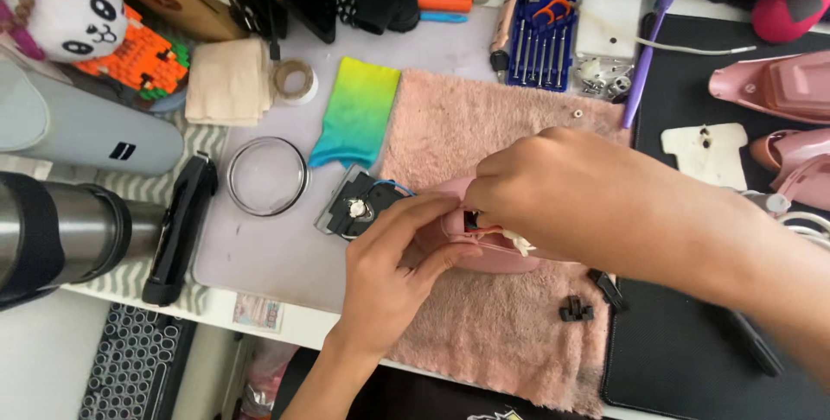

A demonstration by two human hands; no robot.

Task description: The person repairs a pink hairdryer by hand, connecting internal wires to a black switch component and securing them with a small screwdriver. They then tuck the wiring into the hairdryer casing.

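Observation:
My left hand [393, 256] grips the near end of a pink plastic housing [484, 247] that lies on a fluffy pink towel [484, 334]. From the right, my right hand [553, 187] covers the top of the housing, its fingertips at a dark opening in it. A small black and metal part [359, 204] with a blue wire sits at the towel's left edge, touching the housing. Most of the housing is hidden under my hands.
A blue case of small screwdrivers [543, 40] lies at the back. Pink shell pieces [774, 83] and a white plate [705, 152] rest on a black mat at right. Two black clips [577, 308] lie on the towel. A glass ring [267, 175], tape roll [294, 80] and steel flask [60, 234] stand left.

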